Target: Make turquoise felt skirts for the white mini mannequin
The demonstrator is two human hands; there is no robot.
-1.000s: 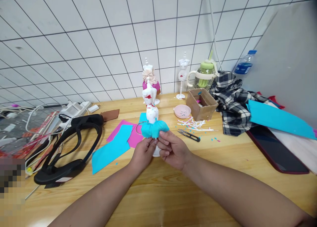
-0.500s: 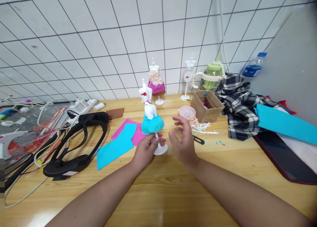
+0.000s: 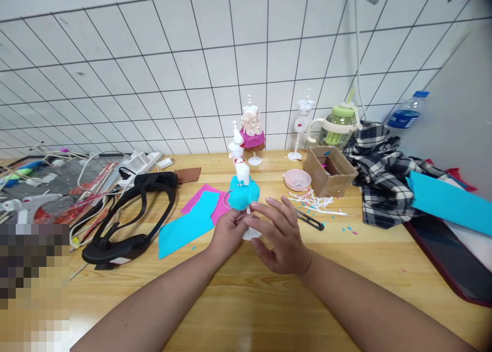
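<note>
A small white mannequin [image 3: 239,160] with a fluffy turquoise skirt [image 3: 243,193] stands upright on the wooden table [image 3: 246,301] in front of me. My left hand [image 3: 227,232] pinches its thin stand pole just under the skirt. My right hand [image 3: 280,235] hovers beside the round base, fingers spread and holding nothing; its fingertips reach toward the pole. Turquoise and pink felt sheets [image 3: 192,219] lie flat to the left of the mannequin.
Behind stand a dressed mannequin [image 3: 252,131] and a bare one [image 3: 303,124]. Thread snips [image 3: 311,221], a pink dish [image 3: 296,179], a cardboard box [image 3: 329,170], paper scraps, a green cup [image 3: 338,127] and plaid cloth [image 3: 384,178] are right. A black headset [image 3: 130,224] and cables are left.
My right hand let go of the skirt, opened, lifted away, and has come back toward the base. The left hand kept its hold on the pole. The camera view shifted slightly.
</note>
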